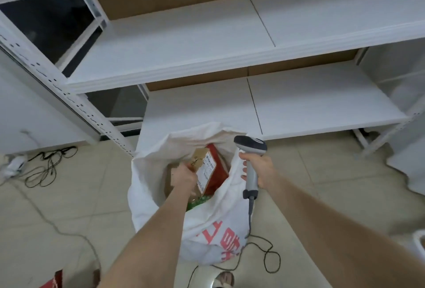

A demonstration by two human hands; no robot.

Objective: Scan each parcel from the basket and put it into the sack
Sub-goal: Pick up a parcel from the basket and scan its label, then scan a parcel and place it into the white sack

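Observation:
A white sack (158, 163) with red print stands open on the floor below the shelves. My left hand (184, 176) reaches into its mouth and grips a brown cardboard parcel (202, 161) with a white label. Under it lie a red parcel (219, 168), another brown box and something green. My right hand (258, 167) holds a grey handheld scanner (251, 149) by its handle just to the right of the sack's rim, with the scanner head pointing left over the sack. The basket is not in view.
White metal shelving (207, 50) with two bare boards stands right behind the sack. Black cables (46, 165) lie tangled on the tiled floor at the left, and the scanner's cord (269, 255) loops on the floor in front of the sack. A red object (54, 282) shows at the bottom edge.

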